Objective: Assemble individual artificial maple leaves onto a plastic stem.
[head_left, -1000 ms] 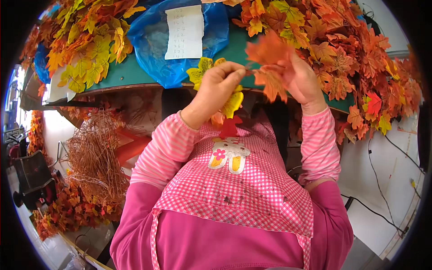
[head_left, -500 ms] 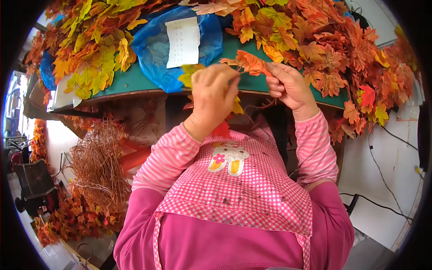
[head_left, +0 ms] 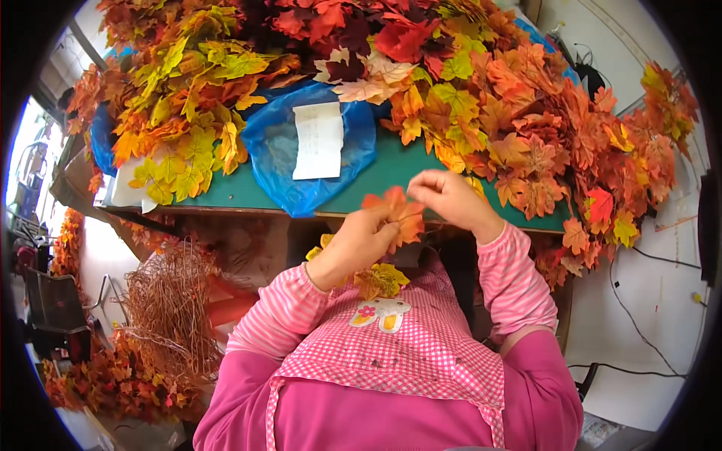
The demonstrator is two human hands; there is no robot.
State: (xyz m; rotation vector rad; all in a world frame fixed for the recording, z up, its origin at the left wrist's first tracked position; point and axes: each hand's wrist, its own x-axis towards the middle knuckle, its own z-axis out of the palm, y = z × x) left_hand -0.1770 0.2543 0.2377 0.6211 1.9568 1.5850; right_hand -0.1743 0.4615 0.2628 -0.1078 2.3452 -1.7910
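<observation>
An orange artificial maple leaf (head_left: 406, 216) stands up between my two hands, over the near edge of the green table (head_left: 385, 154). The fingers of my left hand (head_left: 355, 246) are closed on its lower left part. Yellow artificial leaves (head_left: 382, 280) hang below that hand, above the pink checked apron (head_left: 421, 331), and another yellow bit shows behind it. Just right of the orange leaf's top, my right hand (head_left: 457, 201) has thumb and forefinger pinched together. Whatever lies in that pinch is too small to make out.
Heaps of orange leaves (head_left: 526, 150) and yellow leaves (head_left: 188, 161) cover the table's right and left. A blue plastic bag (head_left: 263, 143) with a paper slip (head_left: 319, 143) lies between them. A tangle of brown wire-like stems (head_left: 173, 301) hangs lower left.
Both hands have come lower in the picture, as the view has tipped up to show more of the table. The orange leaf has gone from the right fingers to the left hand.
</observation>
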